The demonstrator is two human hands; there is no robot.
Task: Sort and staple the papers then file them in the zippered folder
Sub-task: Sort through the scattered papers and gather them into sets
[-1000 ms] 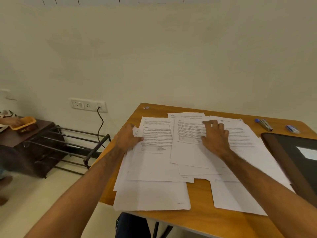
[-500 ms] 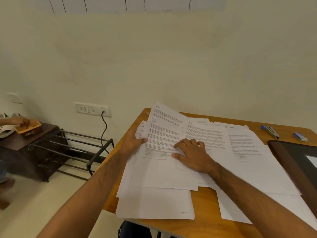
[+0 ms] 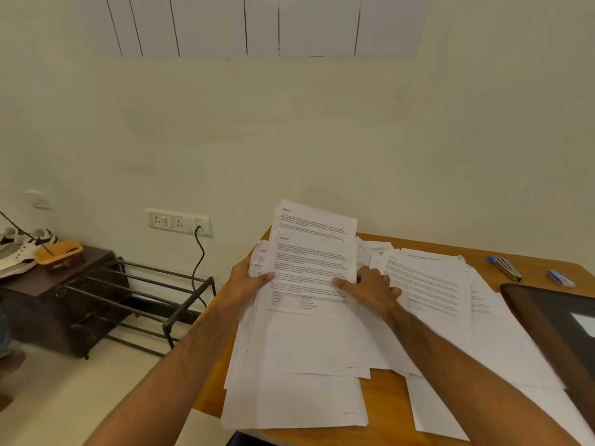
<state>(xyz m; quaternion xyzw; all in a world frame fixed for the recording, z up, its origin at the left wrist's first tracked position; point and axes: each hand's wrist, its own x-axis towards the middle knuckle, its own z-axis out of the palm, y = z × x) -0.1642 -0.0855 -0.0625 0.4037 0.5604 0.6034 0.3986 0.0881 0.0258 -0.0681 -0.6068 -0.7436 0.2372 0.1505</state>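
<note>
1. The left hand (image 3: 248, 280) pinches the left edge of the raised sheets (image 3: 314, 262).
2. The right hand (image 3: 370, 289) pinches their right edge.
3. The stapler (image 3: 505, 268) lies far right, nearer that hand, beyond the loose papers (image 3: 428, 284).

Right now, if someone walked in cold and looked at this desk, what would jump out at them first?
First, the printed sheet lifted at the desk's left side, the left hand gripping its left edge, the right hand pinching its right edge. Under and right of it, loose papers sprawl overlapping across the wooden desk. At the far right edge lie a stapler and the dark zippered folder.
</note>
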